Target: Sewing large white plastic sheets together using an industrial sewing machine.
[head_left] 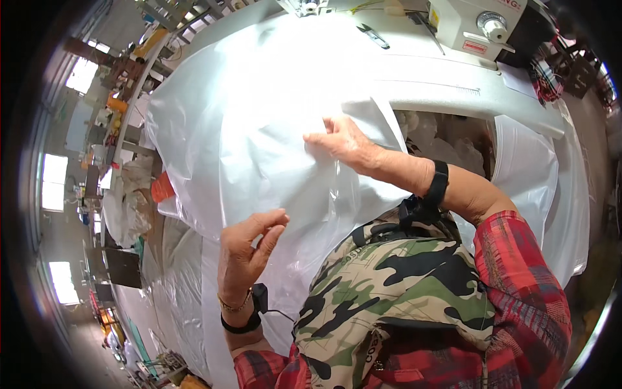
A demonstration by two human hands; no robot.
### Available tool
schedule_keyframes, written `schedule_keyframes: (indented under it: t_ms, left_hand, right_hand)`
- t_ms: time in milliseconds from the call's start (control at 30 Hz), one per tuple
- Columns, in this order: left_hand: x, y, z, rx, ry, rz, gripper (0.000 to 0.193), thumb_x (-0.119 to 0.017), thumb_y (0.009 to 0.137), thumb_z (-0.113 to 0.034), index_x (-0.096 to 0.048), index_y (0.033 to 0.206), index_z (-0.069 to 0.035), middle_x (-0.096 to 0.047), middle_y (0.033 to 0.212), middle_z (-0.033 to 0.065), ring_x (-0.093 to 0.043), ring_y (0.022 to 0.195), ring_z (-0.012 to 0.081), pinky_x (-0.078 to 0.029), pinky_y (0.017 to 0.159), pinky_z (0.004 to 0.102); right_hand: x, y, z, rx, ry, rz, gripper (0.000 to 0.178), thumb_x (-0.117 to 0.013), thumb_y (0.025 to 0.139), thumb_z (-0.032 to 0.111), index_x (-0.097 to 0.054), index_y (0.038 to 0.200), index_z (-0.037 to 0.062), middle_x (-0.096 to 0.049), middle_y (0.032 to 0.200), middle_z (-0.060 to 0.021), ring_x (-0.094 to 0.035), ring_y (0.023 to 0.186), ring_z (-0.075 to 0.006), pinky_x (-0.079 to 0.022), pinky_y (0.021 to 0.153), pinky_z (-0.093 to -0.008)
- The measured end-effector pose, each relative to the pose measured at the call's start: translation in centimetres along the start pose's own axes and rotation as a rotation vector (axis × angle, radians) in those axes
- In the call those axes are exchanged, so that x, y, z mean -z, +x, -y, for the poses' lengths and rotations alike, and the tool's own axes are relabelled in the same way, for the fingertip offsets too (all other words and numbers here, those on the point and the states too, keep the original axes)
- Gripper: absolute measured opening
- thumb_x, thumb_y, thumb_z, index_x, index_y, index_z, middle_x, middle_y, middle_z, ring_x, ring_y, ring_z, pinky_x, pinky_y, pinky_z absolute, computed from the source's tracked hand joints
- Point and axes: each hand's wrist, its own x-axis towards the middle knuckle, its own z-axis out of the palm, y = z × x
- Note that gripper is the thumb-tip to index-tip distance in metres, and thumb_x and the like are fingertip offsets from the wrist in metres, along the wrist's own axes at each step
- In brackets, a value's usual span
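Observation:
A large white translucent plastic sheet is spread over the sewing table and hangs down toward me, creased and shiny. My right hand rests on the middle of the sheet, its thumb and forefinger apart and nothing visible between them. Lower and to the left, my left hand is held over the near part of the sheet. Its thumb and fingertips come together in a pinch; whatever is between them, if anything, is too small to make out.
A white sewing machine stands at the far right. Thread snips lie on the tabletop by the far edge. More folded plastic hangs at the right, beside an opening in the table. An orange object touches the sheet's left side.

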Motion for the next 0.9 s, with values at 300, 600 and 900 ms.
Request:
schedule_keyframes:
  t_ms: [300,600,900]
  left_hand:
    - [-1.4,4.6,-0.6,-0.123,0.100,-0.116,0.018,-0.072,0.084,-0.007,-0.066,0.097,0.004,-0.068,0.084,0.0112,-0.067,0.074,0.0186,-0.052,0.060,0.0281]
    - [-2.6,8.0,1.5,-0.017,0.577,0.053,0.015,-0.066,0.081,-0.015,-0.061,0.082,0.000,-0.061,0.069,0.0171,-0.062,0.061,0.0295,-0.046,0.055,0.0370]
    - [1.2,8.8,0.1,0.051,0.268,0.017,0.010,-0.056,0.083,-0.010,-0.057,0.078,-0.002,-0.050,0.058,0.0085,-0.048,0.052,0.0162,-0.039,0.052,0.0309]
  right_hand:
    - [-4.8,-7.3,2.6,0.088,-0.065,0.547,0.029,-0.050,0.088,0.018,-0.066,0.079,-0.0050,-0.066,0.066,-0.0208,-0.067,0.065,-0.0347,-0.053,0.069,-0.0445]
    - [-4.1,-8.8,5.3,0.370,-0.594,0.683,0.030,-0.053,0.094,0.028,-0.065,0.083,0.0017,-0.063,0.068,-0.0179,-0.063,0.066,-0.0359,-0.051,0.064,-0.0443]
    - [3.1,-6.6,-1.2,-0.082,0.255,-0.090,0.027,-0.057,0.096,0.021,-0.058,0.117,0.0043,-0.061,0.107,-0.0030,-0.056,0.099,-0.0142,-0.044,0.086,-0.0308]
